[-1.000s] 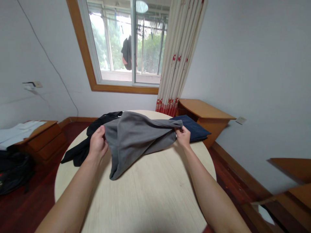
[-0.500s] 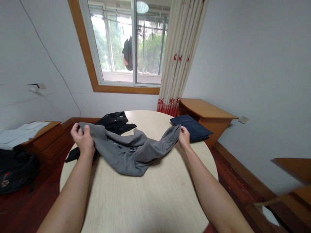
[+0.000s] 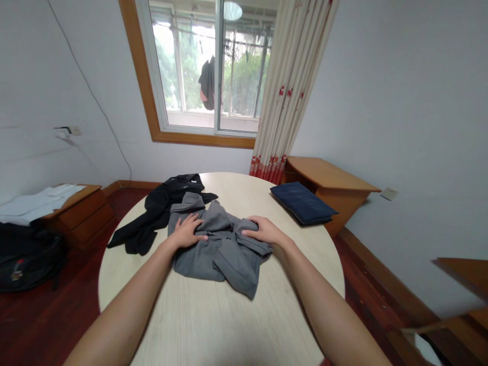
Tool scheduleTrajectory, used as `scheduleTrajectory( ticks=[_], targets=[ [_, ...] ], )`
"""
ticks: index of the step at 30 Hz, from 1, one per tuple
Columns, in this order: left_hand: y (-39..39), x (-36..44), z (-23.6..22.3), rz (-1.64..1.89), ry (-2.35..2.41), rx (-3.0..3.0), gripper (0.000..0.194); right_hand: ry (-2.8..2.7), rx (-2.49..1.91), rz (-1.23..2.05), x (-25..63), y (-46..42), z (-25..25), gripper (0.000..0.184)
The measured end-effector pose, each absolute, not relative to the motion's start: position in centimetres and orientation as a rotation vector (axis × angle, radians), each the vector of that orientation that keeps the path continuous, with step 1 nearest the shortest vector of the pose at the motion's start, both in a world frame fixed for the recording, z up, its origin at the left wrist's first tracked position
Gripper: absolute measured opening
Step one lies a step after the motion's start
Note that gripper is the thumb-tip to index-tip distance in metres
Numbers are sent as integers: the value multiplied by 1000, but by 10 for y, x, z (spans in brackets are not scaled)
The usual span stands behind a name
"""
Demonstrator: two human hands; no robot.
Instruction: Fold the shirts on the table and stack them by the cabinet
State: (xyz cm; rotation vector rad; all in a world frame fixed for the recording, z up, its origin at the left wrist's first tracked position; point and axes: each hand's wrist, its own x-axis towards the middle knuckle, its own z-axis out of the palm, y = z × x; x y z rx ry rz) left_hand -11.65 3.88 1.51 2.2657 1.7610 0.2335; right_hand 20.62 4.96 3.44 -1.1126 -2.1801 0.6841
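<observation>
A crumpled grey garment [image 3: 236, 264] lies on the round pale table [image 3: 213, 325], bunched in loose folds with small dark marks near its middle. Its exact kind is hard to tell. My left hand [image 3: 186, 231] rests flat on its left part, fingers spread. At the garment's right side, my right hand [image 3: 267, 231] has its thumb and bent fingers around a fold of the cloth; some of its fingers are hidden. Behind and left of the grey cloth lies a black garment [image 3: 160, 201], spread unevenly, with the grey one touching or overlapping it.
A folded dark navy cloth [image 3: 303, 201] lies at the table's right back edge. Beyond it stands a wooden desk [image 3: 331, 175]. On the left are a wooden cabinet [image 3: 86, 218] with papers on top and a black backpack [image 3: 30, 256]. A curtain [image 3: 282, 101] hangs beside the window.
The grey garment was held up stretched between both hands; now it lies bunched on the table. Both hands have come down and closer together, and the left has let go and spread flat.
</observation>
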Motion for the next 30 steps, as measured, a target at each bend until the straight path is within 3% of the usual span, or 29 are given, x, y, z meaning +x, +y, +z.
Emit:
scheduleTrajectory(
  ticks=[5, 9, 13, 18, 26, 30],
  targets=[
    [40, -109, 15, 372, 1844, 2316, 44, -2286, -910, 970, 204, 35, 57, 37],
    [38, -103, 21, 589, 1900, 2316, 21, -2234, -918, 1007, 214, 40, 58, 32],
    [37, -115, 36, 1103, 1975, 2006, 24, -1832, -921, 773, 244, 62, 53, 29],
    [49, -143, 41, 1880, 1735, 1470, 28, -1151, -1062, 463, 273, 93, 34, 36],
    [57, -134, 28, 1889, 1515, 1216, 33, -1523, -1167, 692, 237, 80, 15, 53],
    [52, -123, 31, 1852, 1434, 1323, 32, -1969, -1070, 844, 205, 59, 11, 80]
  ],
)
